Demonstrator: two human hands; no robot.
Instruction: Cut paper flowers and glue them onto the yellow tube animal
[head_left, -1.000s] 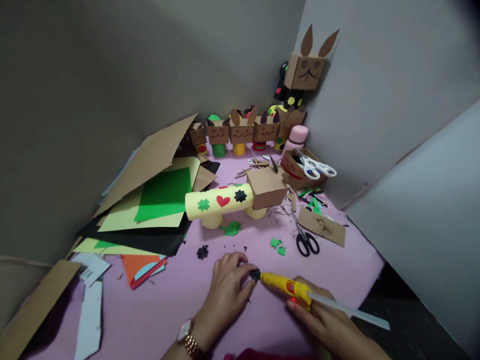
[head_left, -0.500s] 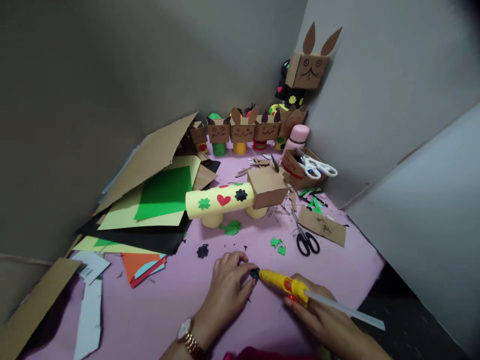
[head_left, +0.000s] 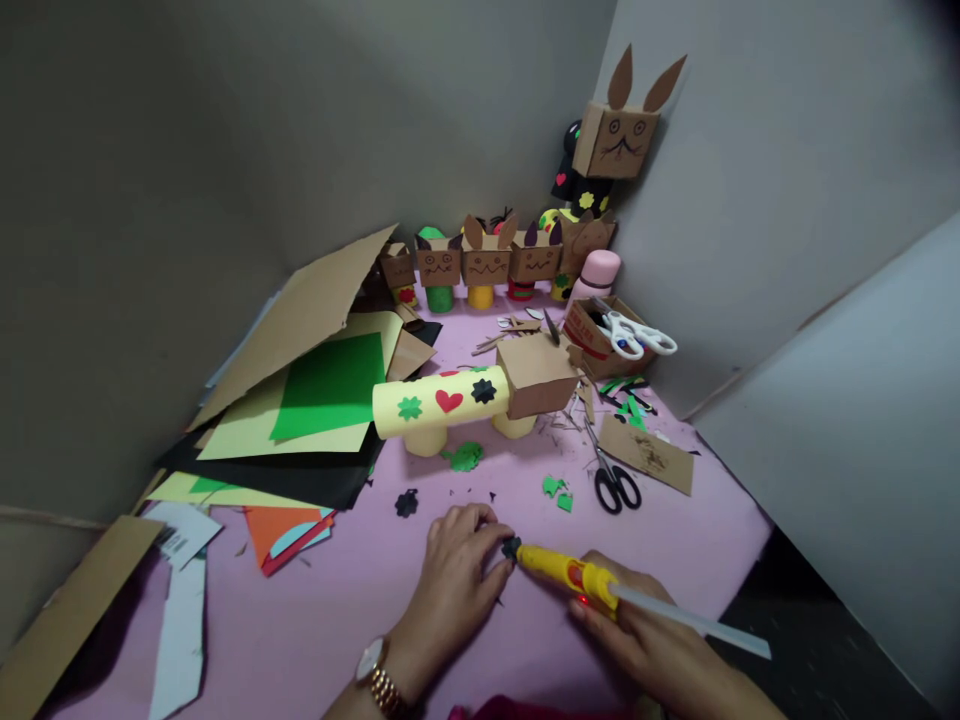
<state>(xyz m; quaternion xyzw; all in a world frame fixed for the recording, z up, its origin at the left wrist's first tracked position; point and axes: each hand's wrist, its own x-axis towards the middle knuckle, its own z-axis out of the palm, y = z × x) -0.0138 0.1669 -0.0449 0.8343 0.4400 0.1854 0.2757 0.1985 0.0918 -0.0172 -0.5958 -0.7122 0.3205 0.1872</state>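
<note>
A yellow hot glue gun [head_left: 566,572] with a clear glue stick [head_left: 694,620] out of its back is gripped by my right hand [head_left: 634,620]. Its nozzle meets a small black paper flower [head_left: 511,547], which the thumb and fingers of my left hand [head_left: 465,565] pinch near the table's front. Another black paper flower [head_left: 406,503] lies to the left. Beyond my hands stands a cardboard animal with a yellow paper tube body [head_left: 427,412], decorated with flowers and a red heart, and a brown box head [head_left: 541,378]. Green paper flowers [head_left: 465,457] lie beneath it.
Black-handled scissors [head_left: 616,488] and a cardboard piece [head_left: 649,455] lie right, near green scraps [head_left: 559,492]. White scissors [head_left: 634,335] rest in a small box [head_left: 592,340]. Paper sheets [head_left: 330,385] and cardboard [head_left: 300,320] pile up left. Several box-headed figures [head_left: 487,262] line the back.
Almost nothing differs. The view has shifted very slightly, while both hands, the glue gun and the black flower keep their places.
</note>
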